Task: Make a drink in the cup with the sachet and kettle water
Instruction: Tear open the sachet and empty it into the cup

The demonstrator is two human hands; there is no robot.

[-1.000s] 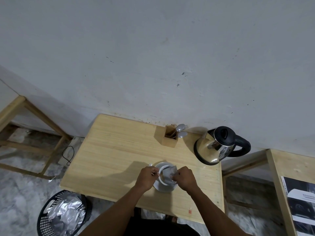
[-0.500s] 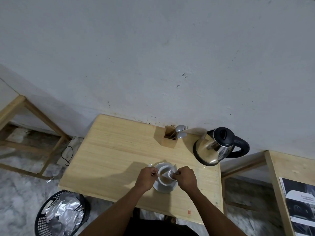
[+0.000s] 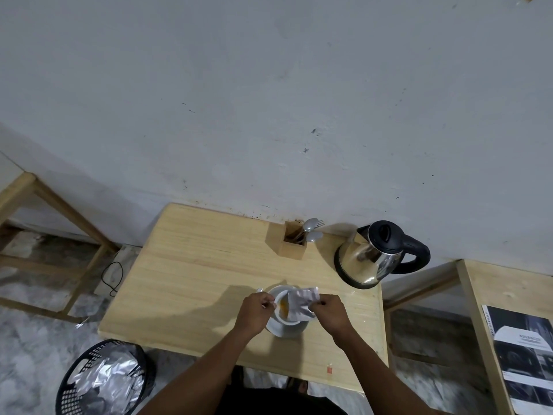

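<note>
A white cup (image 3: 283, 319) stands on a white saucer (image 3: 286, 331) near the front of the wooden table (image 3: 203, 265). Orange-brown powder shows inside the cup. My right hand (image 3: 329, 313) pinches a silver sachet (image 3: 300, 304) held tilted over the cup's mouth. My left hand (image 3: 255, 312) is closed beside the cup's left rim, pinching a small pale scrap; what it is I cannot tell. The steel kettle (image 3: 371, 259) with a black lid and handle stands at the back right of the table, untouched.
A wooden cutlery holder (image 3: 292, 244) with spoons and a fork stands by the wall. A black basket (image 3: 101, 381) lined with foil sits on the floor at the lower left. A second wooden table with a printed sheet (image 3: 523, 354) is on the right.
The sachet has been opened out and tipped over the cup, and orange-brown powder is now visible inside. Both hands stay at the cup.
</note>
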